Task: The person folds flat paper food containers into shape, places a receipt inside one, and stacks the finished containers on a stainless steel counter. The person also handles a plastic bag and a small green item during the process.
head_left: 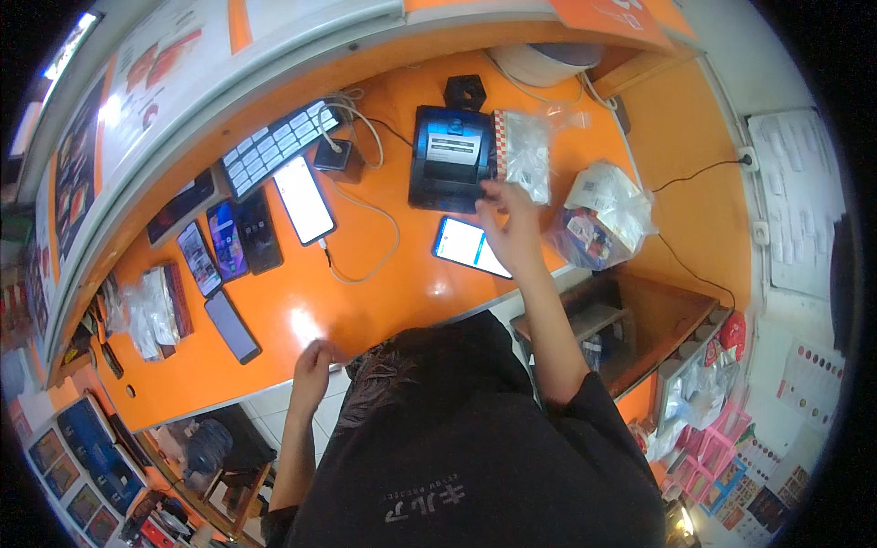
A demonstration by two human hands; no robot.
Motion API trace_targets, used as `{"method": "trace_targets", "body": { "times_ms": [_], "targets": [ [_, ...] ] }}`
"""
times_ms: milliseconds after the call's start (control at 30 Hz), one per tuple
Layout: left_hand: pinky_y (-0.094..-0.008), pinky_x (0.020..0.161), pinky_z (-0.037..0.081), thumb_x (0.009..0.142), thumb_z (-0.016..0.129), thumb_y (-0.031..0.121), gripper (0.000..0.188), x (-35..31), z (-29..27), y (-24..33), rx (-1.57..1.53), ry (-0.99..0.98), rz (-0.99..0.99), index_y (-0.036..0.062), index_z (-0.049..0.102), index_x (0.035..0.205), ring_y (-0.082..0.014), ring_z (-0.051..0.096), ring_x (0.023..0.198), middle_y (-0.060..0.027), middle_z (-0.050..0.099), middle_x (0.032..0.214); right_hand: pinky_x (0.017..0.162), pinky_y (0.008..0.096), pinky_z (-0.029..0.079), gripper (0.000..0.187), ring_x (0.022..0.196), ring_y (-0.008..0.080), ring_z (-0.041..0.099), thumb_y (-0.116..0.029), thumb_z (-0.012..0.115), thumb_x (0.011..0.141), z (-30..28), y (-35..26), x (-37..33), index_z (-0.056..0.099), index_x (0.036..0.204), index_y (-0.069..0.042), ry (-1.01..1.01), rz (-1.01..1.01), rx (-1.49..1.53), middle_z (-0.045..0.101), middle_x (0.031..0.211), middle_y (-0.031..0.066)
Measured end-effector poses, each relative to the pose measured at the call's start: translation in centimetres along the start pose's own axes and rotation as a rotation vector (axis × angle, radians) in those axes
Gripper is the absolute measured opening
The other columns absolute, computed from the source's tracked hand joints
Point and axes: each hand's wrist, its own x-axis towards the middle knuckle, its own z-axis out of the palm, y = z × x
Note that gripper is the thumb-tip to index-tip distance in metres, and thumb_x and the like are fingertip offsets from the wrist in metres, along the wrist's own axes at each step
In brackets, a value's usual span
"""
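Wearer's garment: black top (539, 466), matte cloth, loose cut. Left sleeve (281, 522) and right sleeve (598, 420) both black, short; right one ends in a wide, plain opening around the elbow. Near part of top carries a small pale-grey print (425, 498): bold characters, finer line alongside. Far left, a grey leaf- or feather-like motif (376, 384) on black cloth; whether same garment, cannot tell. Left forearm (298, 447) and right forearm (553, 338) bare.
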Motion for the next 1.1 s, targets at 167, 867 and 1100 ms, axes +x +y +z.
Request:
{"method": "trace_targets", "body": {
  "times_ms": [167,867,1100],
  "targets": [
    [-0.0347,0.094,0.051,0.099,0.060,0.015,0.024,4.4,5.1,10.4,0.136,0.170,0.423,0.0008,0.059,0.118,-0.0226,0.063,0.109,-0.0110,0.066,0.113,0.093,0.0431,0.048,0.043,0.103,0.0383,0.060,-0.014,0.071,0.085,1.1,0.0,4.1,0.059,0.124,0.001,0.191,0.069,0.114,0.058,0.114,0.0202],
    [-0.0616,0.113,0.034,0.096,0.060,0.023,0.065,13.6,15.7,18.3,1.011,0.199,0.798,0.0155,0.032,0.155,-0.0414,0.027,0.147,-0.0115,0.019,0.165,0.098,0.0359,0.048,0.049,0.115,0.0262,0.059,0.005,0.066,0.087,1.8,2.8,7.3,0.048,0.132,-0.005,-0.053,0.094,0.354,0.058,0.124,0.0152],
    [-0.0612,0.108,0.040,0.096,0.059,0.030,0.066,13.9,15.5,18.3,1.016,0.198,0.801,0.0159,0.032,0.155,-0.0440,0.037,0.142,-0.0130,0.019,0.165,0.098,0.0336,0.047,0.051,0.112,0.0215,0.058,0.011,0.065,0.086,1.6,2.9,7.5,0.047,0.132,-0.006,-0.068,0.130,0.323,0.058,0.121,0.0115]
  ]
}}
